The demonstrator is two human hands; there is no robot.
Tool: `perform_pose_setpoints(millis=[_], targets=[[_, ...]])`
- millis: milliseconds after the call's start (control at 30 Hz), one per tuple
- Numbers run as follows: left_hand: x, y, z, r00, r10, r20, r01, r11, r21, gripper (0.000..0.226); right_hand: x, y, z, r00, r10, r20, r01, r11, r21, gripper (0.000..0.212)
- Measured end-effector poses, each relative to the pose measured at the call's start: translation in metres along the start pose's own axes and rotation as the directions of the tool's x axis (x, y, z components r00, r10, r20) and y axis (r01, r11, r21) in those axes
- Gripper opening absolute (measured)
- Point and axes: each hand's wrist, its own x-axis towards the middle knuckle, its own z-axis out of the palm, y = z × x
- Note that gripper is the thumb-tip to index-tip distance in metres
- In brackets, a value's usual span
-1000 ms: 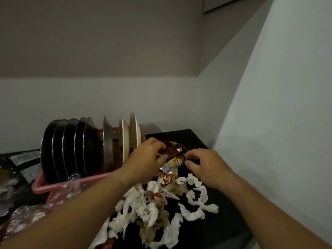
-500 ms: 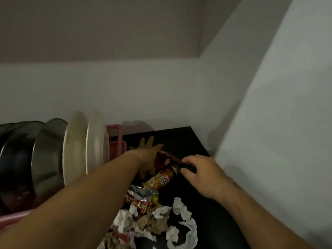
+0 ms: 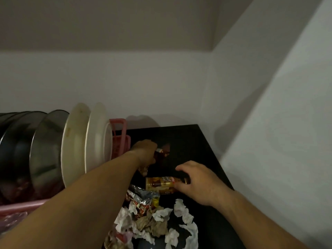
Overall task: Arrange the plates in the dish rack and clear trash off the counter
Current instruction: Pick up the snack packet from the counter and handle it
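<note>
Item, black counter: my left hand is gripping a brown wrapper beside the pink dish rack; my right hand is closing around a lying gold can; crumpled tissues lying nearer me.

Plates upright on edge in pink dish rack. Crumpled tissues, foil wrapper, gold can on its side on desk.
</note>
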Motion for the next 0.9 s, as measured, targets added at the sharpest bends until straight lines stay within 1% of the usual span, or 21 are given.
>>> perform_pose_setpoints(millis=[67, 100, 167, 233, 300, 367, 400, 433, 500, 533, 567, 633, 700, 767, 833, 900], targets=[[-0.005, 0.007, -0.014, 0.996, -0.023, -0.082, 0.016, 0.996, -0.089, 0.01, 0.002, 0.0, 0.009, 0.998, -0.013, 0.057, 0.017, 0.998, -0.065, 0.068], [-0.008, 0.012, -0.021, 0.992, -0.026, -0.121, 0.01, 0.99, -0.137, 0.009, 0.004, 0.0, 0.012, 0.997, -0.007, 0.073, 0.014, 0.995, -0.094, 0.07], [-0.018, 0.022, -0.034, 0.979, -0.008, -0.204, -0.034, 0.98, -0.197, 0.01, 0.01, -0.001, 0.016, 0.996, 0.012, 0.09, 0.0, 0.992, -0.124, 0.073], [-0.032, 0.028, -0.045, 0.962, 0.01, -0.272, -0.081, 0.964, -0.254, 0.004, 0.014, -0.001, 0.018, 0.993, 0.034, 0.11, -0.019, 0.991, -0.134, 0.074], [-0.046, 0.03, -0.054, 0.949, 0.038, -0.312, -0.142, 0.938, -0.316, 0.028, 0.017, -0.001, 0.018, 0.988, 0.064, 0.139, -0.045, 0.99, -0.136, 0.074], [-0.06, 0.03, -0.059, 0.948, 0.095, -0.305, -0.204, 0.915, -0.348, 0.056, 0.018, 0.0, 0.02, 0.984, 0.082, 0.161, -0.06, 0.989, -0.133, 0.068], [-0.065, 0.03, -0.061, 0.948, 0.116, -0.296, -0.219, 0.914, -0.341, 0.064, 0.019, 0.0, 0.02, 0.981, 0.087, 0.173, -0.063, 0.988, -0.143, 0.063], [-0.071, 0.03, -0.063, 0.944, 0.133, -0.301, -0.233, 0.917, -0.325, 0.064, 0.019, 0.001, 0.021, 0.979, 0.093, 0.18, -0.064, 0.984, -0.164, 0.059], [-0.081, 0.029, -0.066, 0.928, 0.15, -0.34, -0.248, 0.932, -0.265, 0.046, 0.019, 0.003, 0.022, 0.977, 0.109, 0.182, -0.074, 0.979, -0.19, 0.053], [-0.086, 0.029, -0.068, 0.914, 0.155, -0.374, -0.25, 0.943, -0.221, 0.037, 0.019, 0.003, 0.022, 0.977, 0.119, 0.175, -0.089, 0.982, -0.169, 0.05], [-0.091, 0.029, -0.07, 0.897, 0.161, -0.412, -0.253, 0.951, -0.179, 0.033, 0.019, 0.004, 0.021, 0.978, 0.129, 0.167, -0.108, 0.986, -0.13, 0.049], [-0.101, 0.028, -0.07, 0.865, 0.147, -0.479, -0.24, 0.961, -0.138, 0.034, 0.017, 0.004, 0.017, 0.983, 0.13, 0.131, -0.127, 0.991, -0.034, 0.05], [-0.112, 0.027, -0.07, 0.831, 0.109, -0.545, -0.225, 0.963, -0.15, 0.031, 0.013, 0.004, 0.011, 0.99, 0.13, 0.063, -0.136, 0.985, 0.106, 0.052], [-0.12, 0.025, -0.065, 0.808, 0.065, -0.585, -0.218, 0.956, -0.194, 0.03, 0.006, 0.002, 0.004, 0.989, 0.147, -0.017, -0.137, 0.949, 0.283, 0.052], [-0.127, 0.023, -0.059, 0.816, 0.021, -0.578, -0.202, 0.947, -0.251, 0.035, -0.002, -0.003, -0.003, 0.982, 0.159, -0.099, -0.106, 0.906, 0.409, 0.049], [-0.134, 0.021, -0.055, 0.868, -0.028, -0.496, -0.154, 0.934, -0.323, 0.032, -0.008, -0.008, -0.009, 0.968, 0.167, -0.186, -0.065, 0.887, 0.458, 0.043]])
